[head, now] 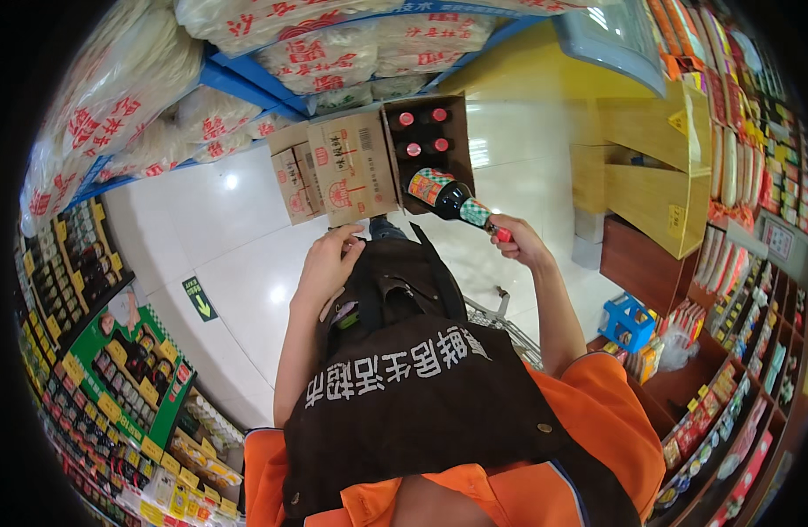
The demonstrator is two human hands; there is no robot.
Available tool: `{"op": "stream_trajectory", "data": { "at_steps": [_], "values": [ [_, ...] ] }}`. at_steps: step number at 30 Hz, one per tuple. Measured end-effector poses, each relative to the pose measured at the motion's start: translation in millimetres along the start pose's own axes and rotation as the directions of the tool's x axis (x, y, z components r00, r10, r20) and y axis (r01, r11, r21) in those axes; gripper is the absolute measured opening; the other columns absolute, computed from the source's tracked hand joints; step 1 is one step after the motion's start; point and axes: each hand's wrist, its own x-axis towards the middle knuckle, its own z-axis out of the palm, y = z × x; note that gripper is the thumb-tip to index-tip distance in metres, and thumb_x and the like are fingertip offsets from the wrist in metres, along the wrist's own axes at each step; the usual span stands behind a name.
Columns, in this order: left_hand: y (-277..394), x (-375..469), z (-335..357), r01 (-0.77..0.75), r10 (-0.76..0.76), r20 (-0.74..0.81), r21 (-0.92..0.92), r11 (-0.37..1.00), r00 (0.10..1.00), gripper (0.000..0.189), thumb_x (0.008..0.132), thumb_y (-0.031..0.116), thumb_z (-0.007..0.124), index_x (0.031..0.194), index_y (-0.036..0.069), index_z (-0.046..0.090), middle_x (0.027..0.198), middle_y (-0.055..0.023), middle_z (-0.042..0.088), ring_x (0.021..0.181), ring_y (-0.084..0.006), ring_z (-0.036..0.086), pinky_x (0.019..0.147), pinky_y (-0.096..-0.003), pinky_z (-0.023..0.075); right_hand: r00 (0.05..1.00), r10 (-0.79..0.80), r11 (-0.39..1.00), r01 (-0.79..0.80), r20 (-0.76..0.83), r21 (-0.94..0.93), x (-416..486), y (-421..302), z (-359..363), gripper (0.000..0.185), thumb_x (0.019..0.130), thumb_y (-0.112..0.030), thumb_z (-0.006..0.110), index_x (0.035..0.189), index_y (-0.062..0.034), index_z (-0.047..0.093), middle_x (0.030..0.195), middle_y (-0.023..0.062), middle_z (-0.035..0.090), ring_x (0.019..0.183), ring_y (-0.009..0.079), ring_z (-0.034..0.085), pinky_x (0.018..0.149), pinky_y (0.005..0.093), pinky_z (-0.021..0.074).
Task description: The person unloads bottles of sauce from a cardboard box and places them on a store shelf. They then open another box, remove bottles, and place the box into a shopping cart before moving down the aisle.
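Observation:
My right hand (521,242) grips a dark sauce bottle (451,199) by its neck, at the red cap. The bottle is tilted, its labelled base at the near edge of an open cardboard carton (468,158). Inside that carton, several red-capped bottles (413,149) stand upright. Printed cardboard flaps (345,168) spread to the carton's left. Beside my dark apron (404,369), my left hand (335,257) hangs with bent fingers; whether it holds something small cannot be told.
Blue shelving (246,82) with plastic-wrapped bags of noodles is ahead. Stocked bottle shelves (124,388) line the left. On the right are a wooden display stand (654,197), a blue plastic stool (628,323) and goods shelves. A metal cart (509,329) shows partly beside my apron.

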Motion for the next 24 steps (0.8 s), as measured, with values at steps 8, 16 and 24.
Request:
{"op": "stream_trajectory", "data": {
  "at_steps": [8, 16, 24],
  "values": [
    [6, -3, 4, -0.024, 0.023, 0.025, 0.025, 0.999, 0.999, 0.026, 0.081, 0.011, 0.059, 0.105, 0.002, 0.06, 0.086, -0.0157, 0.063, 0.078, -0.0274, 0.062, 0.072, -0.0342, 0.0486, 0.998, -0.004, 0.957, -0.013, 0.058, 0.291, -7, 24, 1, 0.021, 0.086, -0.029, 0.055, 0.084, -0.0094, 0.05, 0.062, 0.0032, 0.051, 0.035, 0.0016, 0.023, 0.031, 0.0177, 0.0155],
    [-18, -43, 6, 0.103, -0.099, -0.099, 0.046, 0.994, 0.99, 0.025, 0.081, 0.01, 0.059, 0.104, 0.001, 0.06, 0.086, -0.0159, 0.064, 0.076, -0.0262, 0.063, 0.071, -0.0332, 0.0495, 0.849, -0.529, 0.166, 0.092, -0.01, -0.982, 136, 12, 52, 0.037, 0.075, -0.027, 0.063, 0.103, -0.0033, 0.06, 0.086, 0.0157, 0.064, 0.077, 0.028, 0.065, 0.066, 0.037, 0.0534],
    [-32, -104, 26, 0.388, -0.389, -0.218, -0.046, 0.92, 0.895, 0.024, 0.081, 0.011, 0.058, 0.103, 0.001, 0.06, 0.083, -0.0156, 0.064, 0.075, -0.027, 0.063, 0.07, -0.0338, 0.05, 0.957, -0.266, -0.227, 0.055, 0.116, -0.972, 240, 9, 79, 0.029, 0.077, -0.018, 0.057, 0.105, -0.0077, 0.06, 0.106, 0.0173, 0.061, 0.098, 0.0333, 0.06, 0.081, 0.0427, 0.0504]
  ]
}}
